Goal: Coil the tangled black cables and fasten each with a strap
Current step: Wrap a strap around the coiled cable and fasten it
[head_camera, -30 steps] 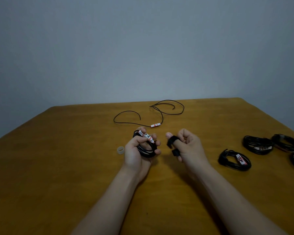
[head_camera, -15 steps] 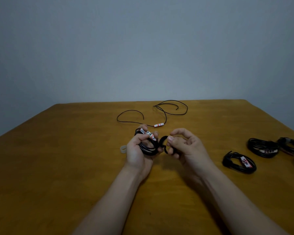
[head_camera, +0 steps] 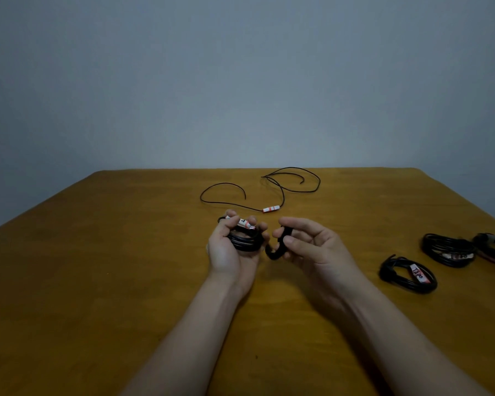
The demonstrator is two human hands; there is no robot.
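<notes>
Above the middle of the table (head_camera: 97, 281), the left hand (head_camera: 229, 252) has its grip curled round a coiled black cable (head_camera: 245, 242) with a white-and-red label on top. Just to its right, the right hand (head_camera: 320, 248) pinches a curved black strap (head_camera: 277, 248) between thumb and fingers, close to the coil; whether they touch is unclear. A loose black cable (head_camera: 283, 192) with a white-and-red tag (head_camera: 270, 209) sprawls farther back. At the right lie fastened coils (head_camera: 407, 277).

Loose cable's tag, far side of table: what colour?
The tag is white with red-orange bands; the cable is black. Head view, the only one.
</notes>
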